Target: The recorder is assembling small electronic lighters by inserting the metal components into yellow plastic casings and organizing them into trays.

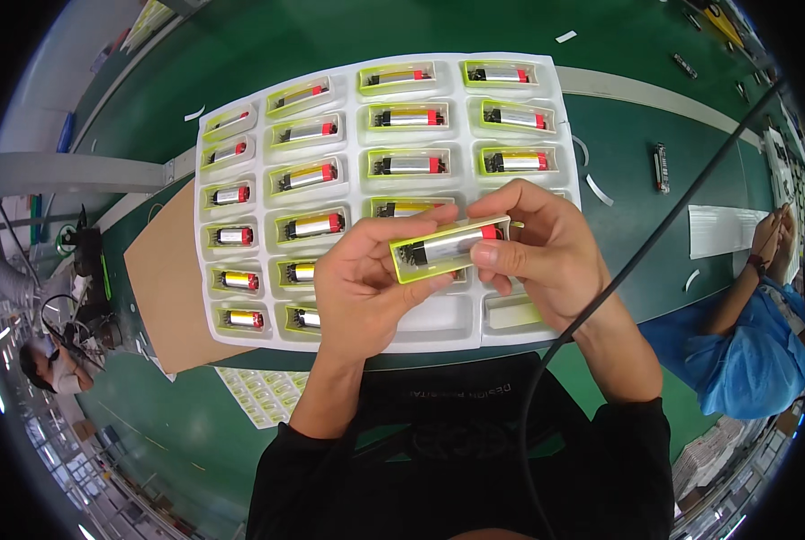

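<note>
**Two hands hold one small silver part over a big white tray**

The biggest thing is the long green bench [240,54]. It runs across the whole picture and bends near the edges.

On the bench lies a big white tray [461,317] with many small pockets in rows. Under its left side lies a flat brown cardboard sheet [159,288]. It sticks out to the left of the tray.

At the right edge sits another person in a blue top [745,355], with hands raised near a white sheet [718,229] on the bench.

A thin black cable [655,243] runs slanting down across the right side, passing over the right wrist.

Most pockets of the tray hold a little green holder with a silver and red part [411,117] lying flat inside. The pocket at the front right looks bare.

The left hand [362,283] and the right hand [547,247] are raised above the front part of the tray. Both are closed around one green holder [447,247], which carries a silver part with a red end. The left hand pinches its left end with the thumb on top. The right hand grips its right end, with the thumb pressed on the front edge. The holder is tilted, with its right end a bit higher.

A small dark stick [661,168] lies alone on the bench, to the right of the tray.
</note>
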Tool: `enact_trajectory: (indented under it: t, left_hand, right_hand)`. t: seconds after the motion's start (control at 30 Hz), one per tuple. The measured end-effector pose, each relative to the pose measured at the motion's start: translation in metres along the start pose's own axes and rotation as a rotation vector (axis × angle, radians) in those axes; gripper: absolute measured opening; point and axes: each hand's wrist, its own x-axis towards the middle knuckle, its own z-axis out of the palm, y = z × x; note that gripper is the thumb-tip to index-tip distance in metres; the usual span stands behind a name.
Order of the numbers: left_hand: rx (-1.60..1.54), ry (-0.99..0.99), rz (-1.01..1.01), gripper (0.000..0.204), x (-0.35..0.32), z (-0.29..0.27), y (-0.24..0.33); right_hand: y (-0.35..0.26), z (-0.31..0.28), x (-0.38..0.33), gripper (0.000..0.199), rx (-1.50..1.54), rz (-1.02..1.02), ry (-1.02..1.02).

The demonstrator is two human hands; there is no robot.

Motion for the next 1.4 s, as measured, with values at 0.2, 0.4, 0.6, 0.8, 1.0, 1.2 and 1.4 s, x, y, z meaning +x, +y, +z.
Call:
enact_trajectory:
  t: [0.2,0.4,0.6,0.8,1.0,1.2,1.4]
  left_hand:
    - [-0.017,0.066,0.051,0.041,0.006,0.011,0.0]
    - [0.026,0.083,-0.015,0.043,0.004,0.007,0.002]
    - [0.051,0.08,-0.036,0.048,0.006,0.01,0.002]
    - [-0.002,0.069,-0.068,0.047,0.006,0.015,0.005]
    - [0.129,0.09,-0.049,0.046,0.003,0.013,0.005]
    - [0.152,0.099,-0.102,0.046,0.004,0.021,0.009]
    - [0.206,0.174,-0.133,0.041,0.008,0.015,0.005]
  right_hand:
    - [0.003,0.0,0.002,0.037,-0.019,-0.17,0.024]
    - [0.006,-0.008,0.003,0.033,-0.023,-0.124,0.044]
    - [0.012,-0.008,0.002,0.028,-0.049,-0.189,0.068]
    - [0.02,-0.005,0.002,0.027,-0.207,-0.423,0.132]
    - [0.028,-0.011,0.006,0.033,-0.348,-0.501,0.076]
    - [0.022,-0.002,0.005,0.038,-0.658,-0.678,0.272]
    - [0.02,-0.005,0.008,0.035,-0.883,-0.818,0.241]
